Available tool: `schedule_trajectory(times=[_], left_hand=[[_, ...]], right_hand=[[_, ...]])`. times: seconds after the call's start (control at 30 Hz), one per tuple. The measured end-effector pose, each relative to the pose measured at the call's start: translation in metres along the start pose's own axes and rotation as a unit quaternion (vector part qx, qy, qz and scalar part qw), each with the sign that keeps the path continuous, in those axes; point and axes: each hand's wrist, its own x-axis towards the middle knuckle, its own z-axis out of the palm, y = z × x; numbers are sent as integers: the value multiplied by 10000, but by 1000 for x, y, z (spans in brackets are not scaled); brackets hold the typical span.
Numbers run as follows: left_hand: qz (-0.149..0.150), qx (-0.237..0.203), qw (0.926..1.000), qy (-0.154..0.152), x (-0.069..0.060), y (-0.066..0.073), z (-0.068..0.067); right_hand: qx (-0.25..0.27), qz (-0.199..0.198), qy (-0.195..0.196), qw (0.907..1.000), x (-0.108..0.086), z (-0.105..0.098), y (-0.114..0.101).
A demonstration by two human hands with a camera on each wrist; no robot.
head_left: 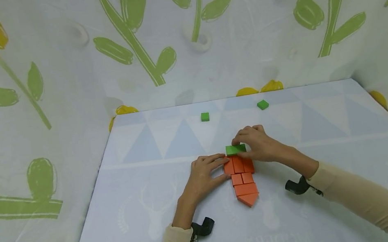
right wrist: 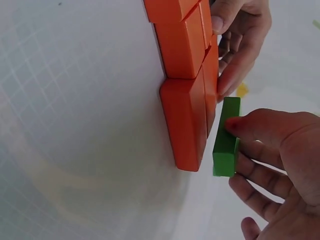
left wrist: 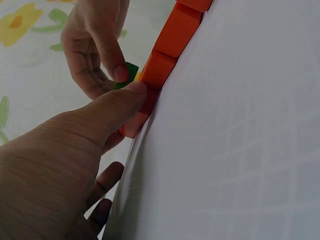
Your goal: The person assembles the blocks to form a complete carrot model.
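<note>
In the head view, orange blocks (head_left: 246, 189) lie joined in a column, with a pointed piece at the near end. My right hand (head_left: 260, 145) pinches a green rectangular block (head_left: 235, 149) between thumb and fingers at the column's far end. The right wrist view shows this green block (right wrist: 227, 137) just apart from the orange ones. My left hand (head_left: 203, 177) is at the column's left side, its thumb and fingers around the ends of the left orange block (head_left: 228, 166). In the left wrist view, the left thumb partly hides that block.
Two small green blocks lie near the table's far edge, one square (head_left: 205, 117) and another turned askew (head_left: 263, 104). A pale patterned cloth covers the table (head_left: 117, 214). Flower-printed fabric (head_left: 243, 48) stands behind and at the sides.
</note>
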Motion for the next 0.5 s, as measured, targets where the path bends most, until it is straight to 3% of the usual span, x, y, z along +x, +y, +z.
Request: schedule_trajectory(times=[0.5], left_hand=[[-12,-3,10000,-10,0,0,0]], right_hand=[[112,4,-58,9999,3,5,5]])
